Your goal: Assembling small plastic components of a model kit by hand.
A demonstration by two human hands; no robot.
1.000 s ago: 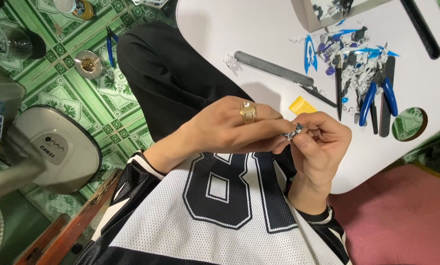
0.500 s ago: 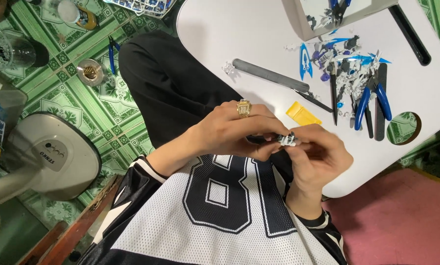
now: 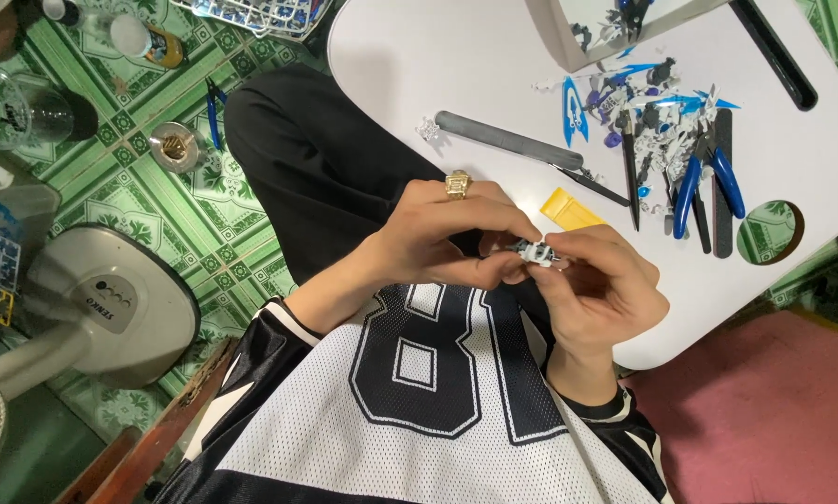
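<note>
White and grey plastic model piece (image 3: pixel 534 253) pinched between both hands just above the lap, at the near edge of the white table (image 3: pixel 419 75). Left hand (image 3: pixel 447 233), gold ring on one finger, fingertips closed tight on the piece from the left. Right hand (image 3: pixel 601 289) curled around it from the right, thumb and forefinger gripping. Farther off on the table: grey file (image 3: pixel 507 140), yellow block (image 3: pixel 570 209), blue-handled nippers (image 3: pixel 704 182), scattered blue and white parts (image 3: pixel 643 89).
</note>
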